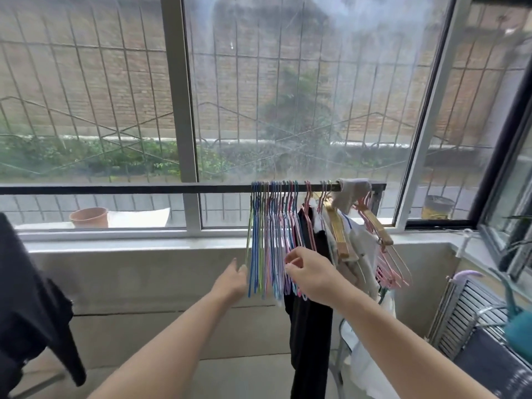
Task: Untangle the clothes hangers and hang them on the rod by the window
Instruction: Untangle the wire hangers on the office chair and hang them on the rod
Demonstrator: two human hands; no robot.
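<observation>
- Along the right half of the black rod (144, 189) by the window, you have a tight bunch of thin coloured hangers (270, 240), blue, green, pink and purple, already hooked on and hanging down side by side.
- Their hooks sit over the rod and their long bodies drop almost straight down, with the lower ends fanning slightly towards you; the flat of each hanger lies across the rod's line, so you see them nearly edge-on.
- Your right hand (309, 276) has its fingers curled at the lower ends of the pink and purple hangers; thumb and forefinger look to be pinching one of the thin wires, though the exact wire is hard to pick out.
- Your left hand (231, 279) reaches to the bunch's left edge with fingers loosely extended, fingertips at or just beside the outermost green hanger; it grips nothing.
- Judged from this, you are at the tidying end of the task: most hangers are up, and you are sorting the lower ends apart.
- Your next move calls for a light pull on one wire while the other hand steadies the neighbours, so that no hooks lift off.
- Just right of the bunch hang a black garment (309, 326), wooden hangers (338, 234) and pink hangers (385, 263) with pale clothes.
- A terracotta pot (89, 216) stands outside on the ledge, well to the left.
</observation>
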